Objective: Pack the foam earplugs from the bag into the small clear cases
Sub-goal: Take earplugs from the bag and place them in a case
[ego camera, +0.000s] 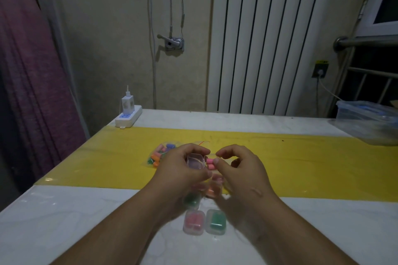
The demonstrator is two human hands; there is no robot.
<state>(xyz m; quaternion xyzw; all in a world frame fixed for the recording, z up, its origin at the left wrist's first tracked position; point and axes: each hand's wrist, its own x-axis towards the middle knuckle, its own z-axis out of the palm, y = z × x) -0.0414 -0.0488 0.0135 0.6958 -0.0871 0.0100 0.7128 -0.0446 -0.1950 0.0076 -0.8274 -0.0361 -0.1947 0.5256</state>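
Note:
My left hand (183,168) holds a small clear case (195,161), its open side turned toward my right hand. My right hand (239,170) pinches two pink foam earplugs (210,163) right at the case's edge. Behind my hands, a clear bag (160,156) of orange, green, pink and blue earplugs lies on the yellow strip (301,168). Filled cases sit below my hands: a pink one (193,221), a green one (216,221), another green one (191,200) and an orange one (213,189), the last two partly hidden by my wrists.
A white table (64,221) carries the yellow strip. A white power strip with a charger (128,114) sits at the back left corner. A clear plastic box (366,118) stands at the back right. A radiator and a wall stand behind the table.

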